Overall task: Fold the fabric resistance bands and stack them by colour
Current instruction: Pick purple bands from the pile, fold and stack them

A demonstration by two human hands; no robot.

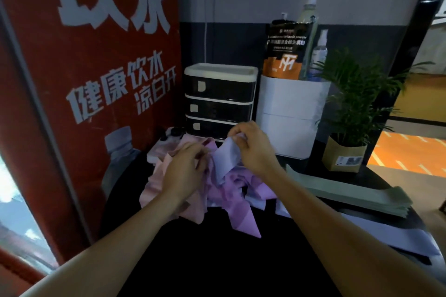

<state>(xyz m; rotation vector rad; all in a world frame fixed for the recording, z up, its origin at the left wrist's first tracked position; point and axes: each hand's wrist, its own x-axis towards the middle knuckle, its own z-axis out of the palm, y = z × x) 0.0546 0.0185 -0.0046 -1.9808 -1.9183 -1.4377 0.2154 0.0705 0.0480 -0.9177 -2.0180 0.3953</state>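
The fingers (235, 136) of the right hand (253, 149) are curled and pinch the top end of a pale lilac band (226, 159), which hangs down from them. The fingers (193, 149) of the left hand (183, 171) are bent and press into a heap of bands (231, 190). I cannot tell if they grip one.

The heap is pink on the left and purple on the right. It lies in a messy pile on the black desk (217, 260), right under both hands. One purple band sticks out toward the front.

To the right of the heap, a flat stack of green bands (350, 190) lies on the desk. Nearer the front, a flat lilac band (398, 236) lies stretched out.

Behind the hands stands a small set of drawers (219, 101). Beside it is a white box (292, 113) with bottles and a dark pouch (286, 48) in it. A green plant (357, 94) stands on the right. A big red sign (96, 67) is on the left.
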